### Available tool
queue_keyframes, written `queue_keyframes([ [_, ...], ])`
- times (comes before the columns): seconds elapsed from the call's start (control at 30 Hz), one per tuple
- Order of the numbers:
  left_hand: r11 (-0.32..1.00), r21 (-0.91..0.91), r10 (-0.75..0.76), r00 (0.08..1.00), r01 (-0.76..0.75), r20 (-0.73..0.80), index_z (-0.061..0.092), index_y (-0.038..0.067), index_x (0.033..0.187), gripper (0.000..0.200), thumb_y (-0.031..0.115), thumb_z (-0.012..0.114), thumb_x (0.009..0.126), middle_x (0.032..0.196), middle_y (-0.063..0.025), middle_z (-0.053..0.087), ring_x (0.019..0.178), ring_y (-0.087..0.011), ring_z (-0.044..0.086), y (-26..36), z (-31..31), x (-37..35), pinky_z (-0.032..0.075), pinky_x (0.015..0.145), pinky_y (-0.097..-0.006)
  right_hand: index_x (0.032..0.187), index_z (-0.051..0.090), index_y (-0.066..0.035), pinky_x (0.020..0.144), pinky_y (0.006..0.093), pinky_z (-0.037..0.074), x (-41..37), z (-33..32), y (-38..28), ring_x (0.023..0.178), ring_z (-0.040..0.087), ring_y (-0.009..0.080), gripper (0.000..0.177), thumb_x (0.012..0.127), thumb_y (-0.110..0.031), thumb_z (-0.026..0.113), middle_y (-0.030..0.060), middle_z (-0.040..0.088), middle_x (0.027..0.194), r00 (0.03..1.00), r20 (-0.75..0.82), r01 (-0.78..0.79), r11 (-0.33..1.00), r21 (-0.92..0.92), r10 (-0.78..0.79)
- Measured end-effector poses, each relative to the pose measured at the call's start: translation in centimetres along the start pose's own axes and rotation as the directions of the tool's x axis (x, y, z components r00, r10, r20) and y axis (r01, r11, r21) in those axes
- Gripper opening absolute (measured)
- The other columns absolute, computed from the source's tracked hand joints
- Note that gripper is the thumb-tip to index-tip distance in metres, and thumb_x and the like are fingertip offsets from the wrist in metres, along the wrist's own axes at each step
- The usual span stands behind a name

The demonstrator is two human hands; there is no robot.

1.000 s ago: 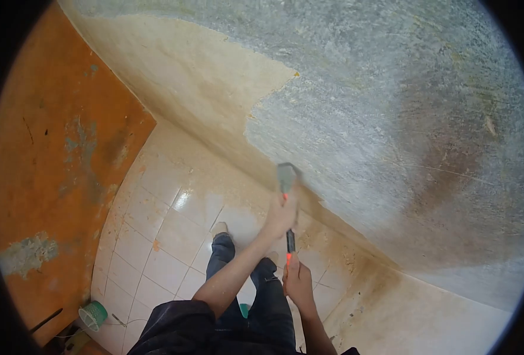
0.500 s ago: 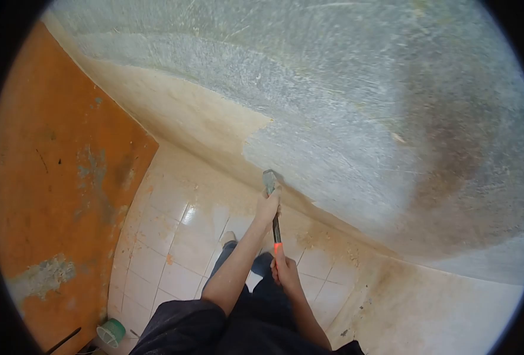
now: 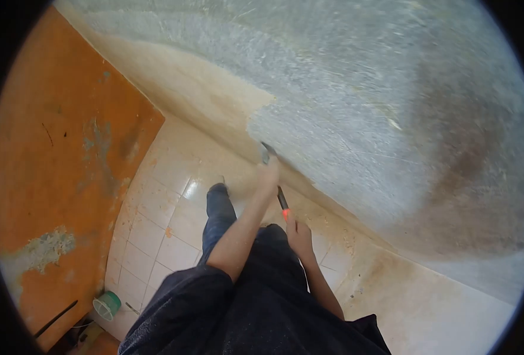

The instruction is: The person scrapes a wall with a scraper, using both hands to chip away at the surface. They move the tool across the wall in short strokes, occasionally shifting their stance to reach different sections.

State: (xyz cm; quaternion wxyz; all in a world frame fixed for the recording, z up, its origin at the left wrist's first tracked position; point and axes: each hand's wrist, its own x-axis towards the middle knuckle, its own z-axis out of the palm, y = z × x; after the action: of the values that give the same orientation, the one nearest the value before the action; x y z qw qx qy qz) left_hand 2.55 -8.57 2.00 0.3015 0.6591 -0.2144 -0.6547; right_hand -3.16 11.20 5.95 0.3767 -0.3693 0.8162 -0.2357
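A long scraper (image 3: 282,198) with a dark shaft, a red-orange section on its handle and a flat metal head runs up toward the wall. Near its head, my left hand (image 3: 268,176) is closed round the shaft, slightly blurred. Lower down, my right hand (image 3: 299,235) grips the handle end. The head meets the grey scraped wall (image 3: 333,142), close to the edge of the remaining cream paint (image 3: 214,89). My left hand hides part of the shaft.
An orange wall (image 3: 55,154) with bare patches rises on the left. Dusty white floor tiles (image 3: 176,251) lie below, with scattered flakes. At the lower left stands a green-and-white bucket (image 3: 107,306), beside a thin dark rod (image 3: 56,318).
Both hands and the scraper have moved up in view. One leg has stepped forward toward the wall, and the view has shifted slightly.
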Motion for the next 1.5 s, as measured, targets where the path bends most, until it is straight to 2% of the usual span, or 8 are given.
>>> queue_keyframes([
  [0.13, 0.977, 0.211, -0.015, 1.0, 0.011, 0.018, 0.052, 0.008, 0.071, 0.048, 0.051, 0.049, 0.092, 0.057, -0.0022, 0.046, 0.05, -0.0169, 0.048, 0.6, -0.2, -1.7, 0.039, 0.045, -0.0366, 0.07, 0.059, 0.006, 0.062, 0.0452, 0.045, -0.3, 0.1, -1.3, 0.061, 0.061, 0.0343, 0.068, 0.1, -0.052, 0.04, 0.0231, 0.057, 0.062, 0.997, 0.06, -0.057, 0.998, 0.016, 0.056],
  [0.2, 0.997, 0.076, 0.011, 1.0, -0.012, 0.01, 0.05, 0.01, 0.071, 0.043, 0.047, 0.05, 0.094, 0.055, -0.0009, 0.044, 0.047, -0.0147, 0.045, -0.5, 0.5, -2.6, 0.036, 0.042, -0.035, 0.061, 0.053, 0.001, 0.053, 0.0381, 0.04, -2.3, -0.1, 0.8, 0.052, 0.051, 0.0201, 0.068, 0.102, -0.051, 0.036, 0.0079, 0.05, 0.053, 0.988, 0.063, -0.144, 0.988, 0.061, 0.14],
  [0.43, 0.993, 0.004, -0.12, 0.976, 0.121, 0.182, 0.051, 0.008, 0.068, 0.037, 0.035, 0.057, 0.091, 0.053, -0.0009, 0.045, 0.042, -0.0132, 0.046, -1.5, -0.1, -2.5, 0.036, 0.039, -0.0321, 0.06, 0.052, 0.0, 0.051, 0.0373, 0.039, -3.2, 2.4, 1.8, 0.051, 0.048, 0.018, 0.068, 0.102, -0.051, 0.035, 0.0064, 0.047, 0.051, 0.991, -0.015, -0.128, 0.989, 0.073, 0.13],
  [0.63, 0.99, 0.112, -0.111, 0.977, 0.091, 0.18, 0.048, 0.01, 0.07, 0.034, 0.034, 0.054, 0.093, 0.052, 0.0008, 0.042, 0.04, -0.0129, 0.041, -0.7, -1.0, -1.8, 0.033, 0.037, -0.032, 0.072, 0.058, 0.005, 0.06, 0.0442, 0.043, -2.8, 4.3, 1.4, 0.059, 0.055, 0.0314, 0.063, 0.102, -0.047, 0.037, 0.0198, 0.056, 0.061, 0.989, 0.004, -0.15, 0.988, 0.036, 0.15],
  [0.7, 0.989, 0.051, -0.149, 0.955, 0.14, 0.256, 0.046, 0.013, 0.072, 0.029, 0.031, 0.052, 0.094, 0.052, 0.0025, 0.039, 0.04, -0.0113, 0.037, -1.2, -1.6, -1.7, 0.03, 0.037, -0.0319, 0.059, 0.052, -0.002, 0.049, 0.0343, 0.037, -3.1, 5.2, 1.2, 0.049, 0.046, 0.0149, 0.065, 0.103, -0.048, 0.038, 0.004, 0.046, 0.051, 0.991, -0.075, -0.099, 0.99, 0.102, 0.107],
  [0.9, 0.986, 0.118, -0.14, 0.967, 0.117, 0.211, 0.043, 0.013, 0.068, 0.032, 0.03, 0.051, 0.094, 0.05, 0.003, 0.037, 0.039, -0.011, 0.038, -0.4, -1.1, -1.8, 0.028, 0.036, -0.0318, 0.056, 0.048, -0.005, 0.046, 0.0313, 0.035, -3.6, 7.1, 1.3, 0.047, 0.043, 0.0123, 0.065, 0.103, -0.049, 0.035, 0.0009, 0.044, 0.05, 0.979, -0.034, -0.187, 0.952, 0.243, 0.201],
  [1.47, 0.99, 0.058, -0.138, 0.959, 0.128, 0.246, 0.043, 0.011, 0.069, 0.033, 0.03, 0.049, 0.096, 0.051, 0.0021, 0.038, 0.039, -0.0106, 0.038, 0.5, -1.5, -1.5, 0.029, 0.035, -0.0304, 0.054, 0.043, -0.009, 0.042, 0.0291, 0.033, -2.9, 5.1, 1.3, 0.042, 0.039, 0.0101, 0.067, 0.1, -0.058, 0.037, -0.0007, 0.04, 0.049, 0.98, 0.01, -0.194, 0.957, 0.215, 0.197],
  [1.5, 0.991, 0.054, -0.132, 0.961, 0.122, 0.245, 0.043, 0.011, 0.069, 0.033, 0.03, 0.049, 0.096, 0.051, 0.0021, 0.038, 0.039, -0.0106, 0.038, 0.2, -1.2, -1.0, 0.029, 0.035, -0.0304, 0.068, 0.055, 0.005, 0.058, 0.0403, 0.042, -3.1, 5.0, 0.9, 0.06, 0.052, 0.0216, 0.072, 0.1, -0.056, 0.034, 0.0131, 0.051, 0.058, 0.952, 0.13, -0.301, 0.929, 0.214, 0.278],
])
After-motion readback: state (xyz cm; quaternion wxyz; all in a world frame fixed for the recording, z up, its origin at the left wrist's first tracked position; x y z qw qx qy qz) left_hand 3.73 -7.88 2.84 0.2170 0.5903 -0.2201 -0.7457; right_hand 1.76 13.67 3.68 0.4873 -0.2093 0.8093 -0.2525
